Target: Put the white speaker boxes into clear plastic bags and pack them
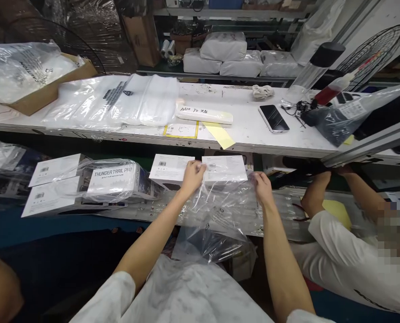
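A clear plastic bag point(220, 220) hangs between my two hands, its upper edge at the front of a white printed box point(225, 167). Closed on the bag's left edge, my left hand point(192, 176) is at that box's left corner. My right hand point(263, 186) pinches the bag's other side, just right of the box. How far the bag goes around the box I cannot tell. Another white box point(171, 165) stands to the left, partly behind my left hand.
Bagged boxes, one a Thunder Trail Pro box point(112, 179), sit at the left. On the shelf above are stacked plastic bags point(119, 101), a white roll point(204, 114), a phone point(274, 119) and a bottle point(317, 67). A co-worker's arms point(334, 233) reach in at right.
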{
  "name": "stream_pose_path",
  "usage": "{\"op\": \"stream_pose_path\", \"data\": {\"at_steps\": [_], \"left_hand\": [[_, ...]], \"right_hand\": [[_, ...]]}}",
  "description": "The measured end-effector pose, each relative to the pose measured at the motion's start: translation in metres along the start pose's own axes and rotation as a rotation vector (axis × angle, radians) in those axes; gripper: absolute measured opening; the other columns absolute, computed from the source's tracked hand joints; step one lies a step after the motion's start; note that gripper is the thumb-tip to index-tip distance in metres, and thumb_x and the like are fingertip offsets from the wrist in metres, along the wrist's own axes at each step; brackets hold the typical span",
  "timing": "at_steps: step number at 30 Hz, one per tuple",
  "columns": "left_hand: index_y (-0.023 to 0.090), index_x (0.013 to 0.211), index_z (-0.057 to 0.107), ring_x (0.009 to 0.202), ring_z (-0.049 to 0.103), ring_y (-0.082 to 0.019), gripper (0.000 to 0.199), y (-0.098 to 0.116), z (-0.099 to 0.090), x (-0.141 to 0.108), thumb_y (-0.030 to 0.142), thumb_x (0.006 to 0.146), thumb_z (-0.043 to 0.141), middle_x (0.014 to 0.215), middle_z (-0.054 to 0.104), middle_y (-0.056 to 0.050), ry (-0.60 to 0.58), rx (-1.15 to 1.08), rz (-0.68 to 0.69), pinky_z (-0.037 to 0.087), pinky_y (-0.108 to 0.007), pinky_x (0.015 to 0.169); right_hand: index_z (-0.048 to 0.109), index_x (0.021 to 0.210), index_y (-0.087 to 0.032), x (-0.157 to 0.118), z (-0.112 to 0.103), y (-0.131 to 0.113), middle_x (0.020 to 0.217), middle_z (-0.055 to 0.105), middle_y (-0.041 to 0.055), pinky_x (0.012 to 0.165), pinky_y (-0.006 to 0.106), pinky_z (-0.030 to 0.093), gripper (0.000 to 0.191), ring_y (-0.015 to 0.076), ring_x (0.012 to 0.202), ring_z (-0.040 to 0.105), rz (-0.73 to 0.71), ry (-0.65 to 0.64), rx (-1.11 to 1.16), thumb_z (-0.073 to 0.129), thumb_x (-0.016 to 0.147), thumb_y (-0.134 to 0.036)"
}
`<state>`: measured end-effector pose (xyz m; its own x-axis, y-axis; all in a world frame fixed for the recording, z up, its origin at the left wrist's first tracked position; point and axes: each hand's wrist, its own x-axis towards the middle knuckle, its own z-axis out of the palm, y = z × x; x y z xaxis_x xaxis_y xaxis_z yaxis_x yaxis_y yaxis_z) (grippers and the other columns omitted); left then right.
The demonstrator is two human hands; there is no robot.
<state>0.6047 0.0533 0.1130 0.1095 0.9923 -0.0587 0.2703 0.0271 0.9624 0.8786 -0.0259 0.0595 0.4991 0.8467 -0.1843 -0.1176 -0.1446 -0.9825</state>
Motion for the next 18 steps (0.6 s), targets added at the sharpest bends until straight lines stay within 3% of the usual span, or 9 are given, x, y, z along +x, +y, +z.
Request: {"op": "stream_pose_path", "data": {"at_steps": [1,3,6,9,12,15,18], "left_hand": [[0.02,0.069,0.052,0.12,0.059,-0.028,0.029,0.002,0.012,0.007,0.033,0.09,0.067,0.119,0.063,-0.016,-0.011,0.058,-0.001,0.043,-0.037,0.108],[0.019,0.073,0.056,0.127,0.058,-0.03,0.026,0.005,0.031,0.013,0.033,0.094,0.064,0.131,0.062,-0.019,-0.06,0.074,-0.083,0.042,-0.039,0.112],[0.018,0.083,0.061,0.113,0.065,-0.029,0.024,0.001,0.042,0.0,0.036,0.098,0.056,0.117,0.071,-0.016,-0.059,0.053,-0.195,0.045,-0.041,0.107],[0.018,0.097,0.067,0.119,0.065,-0.027,0.025,-0.01,0.034,-0.031,0.041,0.097,0.056,0.118,0.074,-0.011,-0.074,-0.057,-0.183,0.045,-0.037,0.108],[0.019,0.104,0.068,0.119,0.066,-0.026,0.034,-0.025,0.015,-0.067,0.05,0.09,0.066,0.117,0.076,-0.008,-0.157,-0.343,-0.24,0.048,-0.034,0.104],[0.019,0.091,0.063,0.093,0.07,-0.022,0.046,-0.042,-0.003,-0.091,0.059,0.077,0.081,0.095,0.075,-0.005,-0.195,-0.52,-0.419,0.053,-0.031,0.087],[0.021,0.08,0.053,0.069,0.065,-0.016,0.056,-0.056,-0.007,-0.096,0.063,0.068,0.088,0.08,0.068,0.001,-0.213,-0.508,-0.464,0.051,-0.027,0.068]], "right_hand": [[0.055,0.08,-0.023,0.012,0.012,0.006,0.071,0.056,-0.005,0.062,0.024,0.045,0.049,0.0113,0.067,0.051,-0.012,0.047,0.014,0.078,0.065,-0.064],[0.054,0.082,-0.023,0.025,0.032,0.018,0.074,0.058,-0.0049,0.067,0.024,0.048,0.051,0.0121,0.071,0.053,0.007,0.101,0.053,0.075,0.065,-0.066],[0.051,0.086,-0.025,0.009,0.043,0.029,0.073,0.057,-0.006,0.068,0.026,0.049,0.051,0.0131,0.07,0.053,0.034,0.156,0.106,0.069,0.07,-0.069],[0.051,0.086,-0.026,-0.043,0.034,0.035,0.075,0.058,-0.0053,0.067,0.026,0.049,0.048,0.0139,0.07,0.053,0.056,0.196,0.146,0.072,0.073,-0.066],[0.053,0.089,-0.026,-0.108,0.019,0.044,0.082,0.063,-0.0025,0.068,0.028,0.05,0.044,0.016,0.073,0.057,0.093,0.234,0.18,0.07,0.081,-0.066],[0.055,0.094,-0.026,-0.151,0.0,0.055,0.101,0.07,0.0027,0.078,0.031,0.051,0.041,0.0194,0.088,0.063,0.109,0.29,0.109,0.062,0.09,-0.066],[0.059,0.096,-0.023,-0.159,-0.027,0.065,0.103,0.07,0.0053,0.081,0.032,0.048,0.047,0.022,0.094,0.061,0.089,0.359,-0.109,0.06,0.09,-0.07]]}}
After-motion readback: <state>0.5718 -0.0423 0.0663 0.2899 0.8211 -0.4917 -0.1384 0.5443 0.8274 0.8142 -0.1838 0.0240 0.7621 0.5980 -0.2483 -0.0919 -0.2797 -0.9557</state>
